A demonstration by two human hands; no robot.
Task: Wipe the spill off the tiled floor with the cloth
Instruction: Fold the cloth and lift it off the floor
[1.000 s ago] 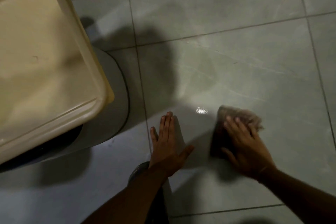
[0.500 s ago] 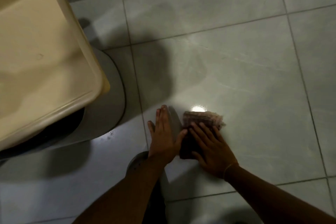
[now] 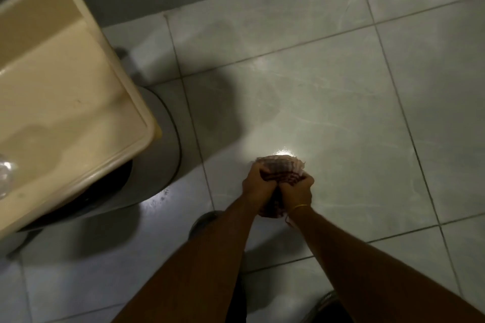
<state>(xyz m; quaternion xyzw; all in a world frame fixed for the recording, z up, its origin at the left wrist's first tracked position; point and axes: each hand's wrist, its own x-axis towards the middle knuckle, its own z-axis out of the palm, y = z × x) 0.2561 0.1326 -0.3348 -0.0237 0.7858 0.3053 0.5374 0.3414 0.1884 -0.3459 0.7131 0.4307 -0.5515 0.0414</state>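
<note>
Cloth (image 3: 279, 169) bunched up, reddish checked, clamped between both my hands over the tiled floor (image 3: 341, 113). Left hand (image 3: 258, 183) fisted on its left side, right hand (image 3: 296, 190) fisted on the right, knuckles touching in the middle. Lower part of cloth hangs below my wrists, mostly hidden by them. Can't tell if the cloth touches the floor or is lifted. Thin gold bangle (image 3: 299, 206) on my right wrist. Bright glare spot (image 3: 282, 151) on the tile just beyond the cloth; spill itself hard to make out, dim light, only faint streaks. Cream plastic tub (image 3: 65, 102) at left, cut off by the frame edge, sits on a grey round base (image 3: 162, 165), partly hidden. Dark shapes under my forearms, unclear, maybe feet.
</note>
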